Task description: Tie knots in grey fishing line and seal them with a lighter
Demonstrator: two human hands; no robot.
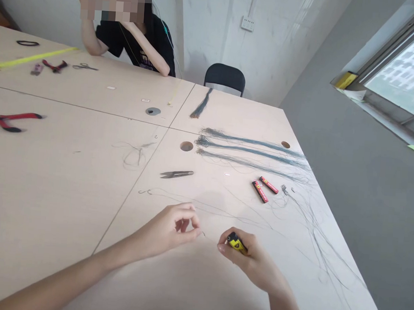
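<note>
Above the near part of the table, my left hand [179,226] is closed in a pinch. A tiny dark fish hook [203,234] seems to stick out from its fingertips, with a fine line running toward the other hand. My right hand [252,253] wraps around a yellow and black lighter [237,243], and its thumb and forefinger tips meet on that line. Beyond my left hand lie two loose fish hooks [145,192] on thin lines. Thread snips [177,174] rest farther back.
Two red lighters [260,192] and tangled clear line [314,231] lie at right. Behind them are bundles of blue-grey line [249,148]. Red-handled pliers [14,120] sit at far left. A person [143,48] sits across the table [61,183] near a black chair [225,76].
</note>
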